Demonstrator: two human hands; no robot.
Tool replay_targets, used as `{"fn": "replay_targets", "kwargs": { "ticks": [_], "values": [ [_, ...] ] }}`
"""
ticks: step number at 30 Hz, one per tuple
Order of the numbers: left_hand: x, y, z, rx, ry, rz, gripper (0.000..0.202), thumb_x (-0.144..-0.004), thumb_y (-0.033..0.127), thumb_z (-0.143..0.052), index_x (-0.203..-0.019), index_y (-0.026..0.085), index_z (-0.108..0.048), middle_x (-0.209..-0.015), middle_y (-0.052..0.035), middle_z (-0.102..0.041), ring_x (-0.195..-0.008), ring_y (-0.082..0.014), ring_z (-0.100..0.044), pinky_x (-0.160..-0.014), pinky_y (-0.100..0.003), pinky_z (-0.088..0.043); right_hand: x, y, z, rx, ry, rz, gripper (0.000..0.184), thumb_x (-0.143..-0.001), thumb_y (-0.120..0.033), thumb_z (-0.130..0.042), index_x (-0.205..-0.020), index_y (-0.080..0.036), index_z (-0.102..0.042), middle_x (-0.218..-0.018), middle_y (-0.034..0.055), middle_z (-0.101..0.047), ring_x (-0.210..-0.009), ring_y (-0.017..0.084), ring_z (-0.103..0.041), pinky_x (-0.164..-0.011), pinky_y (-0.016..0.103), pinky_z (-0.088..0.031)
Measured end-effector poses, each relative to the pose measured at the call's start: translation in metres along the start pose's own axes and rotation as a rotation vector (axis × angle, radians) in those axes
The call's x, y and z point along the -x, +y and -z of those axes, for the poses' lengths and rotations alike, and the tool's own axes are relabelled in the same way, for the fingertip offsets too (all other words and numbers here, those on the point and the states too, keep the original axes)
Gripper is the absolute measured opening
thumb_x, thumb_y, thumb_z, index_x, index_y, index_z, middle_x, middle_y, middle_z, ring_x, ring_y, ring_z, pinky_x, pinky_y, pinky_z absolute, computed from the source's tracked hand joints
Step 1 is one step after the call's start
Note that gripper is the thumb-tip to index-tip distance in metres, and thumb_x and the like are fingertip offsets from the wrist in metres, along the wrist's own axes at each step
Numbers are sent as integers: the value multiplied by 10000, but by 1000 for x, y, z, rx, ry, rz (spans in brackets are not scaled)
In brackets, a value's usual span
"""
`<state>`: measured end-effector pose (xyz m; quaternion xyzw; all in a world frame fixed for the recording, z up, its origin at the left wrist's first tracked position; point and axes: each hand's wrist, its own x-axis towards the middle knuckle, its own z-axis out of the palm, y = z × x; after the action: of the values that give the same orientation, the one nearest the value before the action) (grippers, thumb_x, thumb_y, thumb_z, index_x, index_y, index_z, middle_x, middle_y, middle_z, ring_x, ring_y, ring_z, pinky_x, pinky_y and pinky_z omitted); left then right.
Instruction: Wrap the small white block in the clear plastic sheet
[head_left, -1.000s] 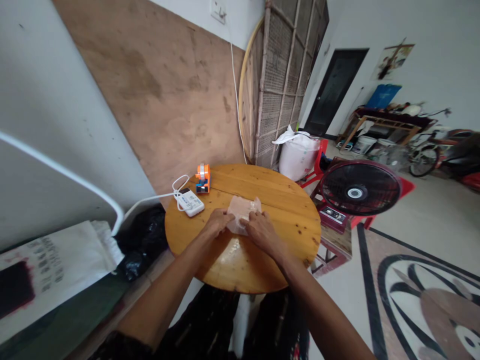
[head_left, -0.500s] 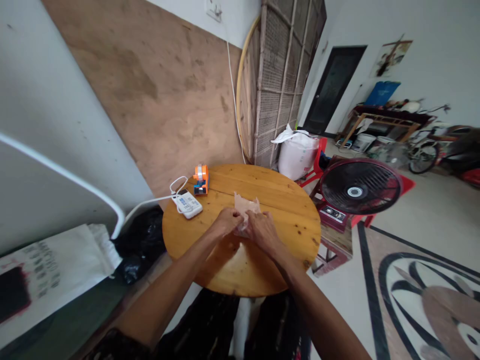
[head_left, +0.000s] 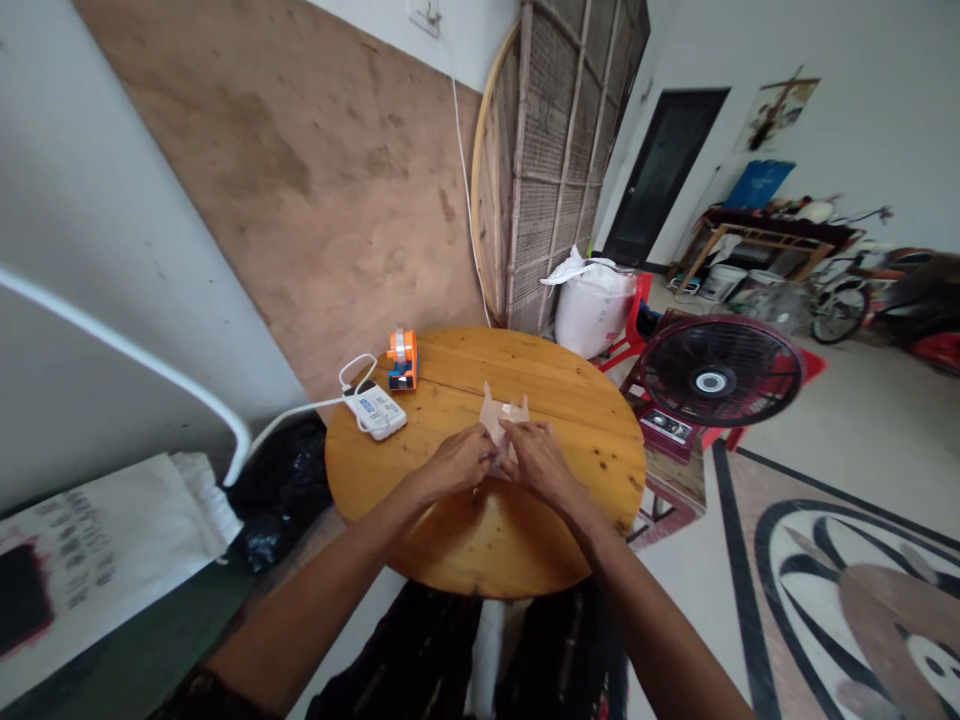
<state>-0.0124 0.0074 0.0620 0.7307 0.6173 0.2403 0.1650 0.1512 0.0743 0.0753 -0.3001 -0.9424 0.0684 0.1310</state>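
A thin, crinkled, translucent plastic bag (head_left: 501,412) with a pinkish tint stands up between my hands over the round wooden table (head_left: 570,370). My left hand (head_left: 463,458) has its fingers curled in a pinch at the bag's left lower side. On the opposite side, my right hand (head_left: 536,455) grips the bag with thumb and fingers. The bag's lower part is partly hidden behind my fingers. Two pointed corners of it stick up at the top.
Left on the table are an orange tape dispenser (head_left: 403,358) and a white power bank (head_left: 381,412) with a white cable. A dark red fan (head_left: 709,375) stands at the right. Behind the table are a white sack (head_left: 592,310) and a woven panel (head_left: 553,170).
Both hands and the bag have shifted slightly to the right. The bag's top now spreads into two upright points, and my right hand's fingers have moved on it.
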Motion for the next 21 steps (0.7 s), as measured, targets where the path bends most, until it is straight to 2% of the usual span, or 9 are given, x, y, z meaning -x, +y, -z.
{"fn": "replay_targets", "kwargs": {
  "ticks": [2,5,8,10,13,15,19,21],
  "values": [
    [2,3,-1,-152,12,-66,235,-824,185,-492,-829,178,-727,-930,-77,-620,-822,-176,-571,-773,-279,-439,10,8,8,-101,72,-22,490,-777,-203,-648,-1250,-157,-528,-1156,111,-656,-1156,249,-537,-996,394,-328],
    [2,6,-2,-262,50,-156,216,-836,164,-492,-790,152,-704,-923,-90,-613,-890,-199,-558,-814,-308,-434,33,23,12,-248,209,-230,378,-826,-280,-604,-1184,-163,-570,-1174,117,-641,-1084,237,-586,-922,376,-417],
    [2,5,-4,-288,69,-218,207,-834,122,-483,-762,140,-677,-986,-101,-610,-966,-217,-540,-865,-332,-429,55,35,-1,-362,188,-478,407,-808,-342,-606,-1158,-138,-563,-1091,131,-658,-880,222,-648,-762,349,-485],
    [1,2,-7,-265,67,-235,196,-828,99,-483,-776,143,-667,-1011,-98,-612,-981,-217,-534,-883,-336,-430,64,38,-15,-439,138,-552,434,-782,-371,-622,-1139,-132,-563,-1038,124,-671,-804,211,-655,-729,344,-497],
    [1,-6,-11,-213,71,-253,198,-830,82,-480,-808,155,-664,-989,-82,-620,-980,-209,-525,-900,-331,-431,66,39,-32,-584,106,-569,443,-783,-414,-610,-1115,-124,-577,-983,117,-684,-801,212,-655,-725,343,-511],
    [2,-10,-13,-182,77,-258,204,-839,86,-479,-831,160,-668,-996,-76,-620,-990,-203,-520,-914,-329,-429,61,40,-32,-639,117,-562,420,-812,-427,-572,-1099,-122,-603,-975,118,-691,-832,220,-652,-749,358,-516],
    [3,-12,-15,-165,81,-269,207,-855,100,-481,-883,158,-678,-1039,-77,-624,-1005,-204,-515,-927,-330,-432,39,39,-8,-562,209,-425,359,-900,-397,-467,-1116,-177,-651,-1173,113,-641,-1062,223,-597,-913,377,-467],
    [2,-11,-15,-172,85,-269,211,-863,106,-474,-878,153,-680,-1043,-79,-632,-1000,-210,-514,-921,-332,-436,19,35,7,-430,167,-307,371,-942,-429,-406,-1083,-221,-680,-1240,82,-603,-1164,213,-541,-958,356,-435]
  ]
}}
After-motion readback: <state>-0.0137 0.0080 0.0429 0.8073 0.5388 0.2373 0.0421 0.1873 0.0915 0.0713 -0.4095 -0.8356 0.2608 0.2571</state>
